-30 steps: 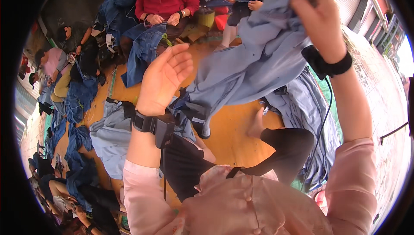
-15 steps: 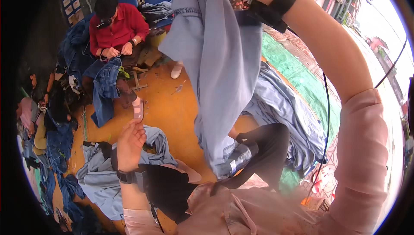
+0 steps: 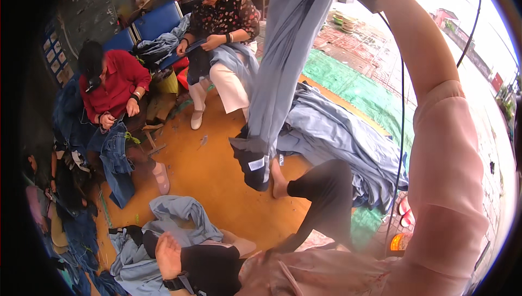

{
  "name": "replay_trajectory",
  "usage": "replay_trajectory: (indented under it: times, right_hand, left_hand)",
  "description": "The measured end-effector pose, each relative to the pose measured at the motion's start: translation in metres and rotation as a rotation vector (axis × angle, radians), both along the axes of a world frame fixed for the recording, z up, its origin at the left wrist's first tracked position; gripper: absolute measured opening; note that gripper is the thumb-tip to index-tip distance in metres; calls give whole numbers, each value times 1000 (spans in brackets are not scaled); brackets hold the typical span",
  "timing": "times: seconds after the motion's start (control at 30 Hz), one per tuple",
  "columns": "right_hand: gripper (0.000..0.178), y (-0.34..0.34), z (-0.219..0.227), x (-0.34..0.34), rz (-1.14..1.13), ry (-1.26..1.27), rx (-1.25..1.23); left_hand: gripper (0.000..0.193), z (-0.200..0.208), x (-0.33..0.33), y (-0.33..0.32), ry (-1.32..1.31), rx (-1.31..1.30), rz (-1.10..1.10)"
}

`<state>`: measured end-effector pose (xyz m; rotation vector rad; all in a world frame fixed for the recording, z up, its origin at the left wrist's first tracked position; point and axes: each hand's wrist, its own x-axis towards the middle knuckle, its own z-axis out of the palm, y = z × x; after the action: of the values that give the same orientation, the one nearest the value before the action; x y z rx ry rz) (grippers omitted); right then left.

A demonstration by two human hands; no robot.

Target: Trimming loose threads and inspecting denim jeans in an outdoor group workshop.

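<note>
The garment (image 3: 288,51) hangs left of the pile (image 3: 342,138), in long, soft, pale-blue folds; its lower end is dark, with a white label (image 3: 256,164). My hands are apart. My left hand (image 3: 167,255), empty and loosely curved, is well left of the pile, near a crumpled cloth (image 3: 168,226). My right hand is out of view, so I cannot tell its grip.

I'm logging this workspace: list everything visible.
Raised garment: one, light blue, top centre
Garment pile: one, light blue, right
Garment heap: one, light blue, lower left
Jeans: several, darker blue, left
People: several, varied colours, left and top
Seats: two, blue, upper left
Container: one, yellow, upper left
Sheet: one, green, right
Tub: one, orange, lower right
Floor: one, orange, centre
Legs: two, black trousers, lower centre
Left hand: one, bare, lower left
Right arm: one, pink sleeve, right; hand unseen
</note>
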<state>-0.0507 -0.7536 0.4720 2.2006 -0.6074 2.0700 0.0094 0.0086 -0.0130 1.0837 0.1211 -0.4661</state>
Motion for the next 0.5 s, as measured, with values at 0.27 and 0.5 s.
replay_trajectory:
  times: [0.27,0.5]
  right_hand:
    - [31,-117,-114,-269,-382,95,447]
    - [18,-91,-435,-460,-712,505,939]
  left_hand:
    - [20,-28,-17,6,78,-24,117]
    - [19,-26,-15,-33,226,32,19]
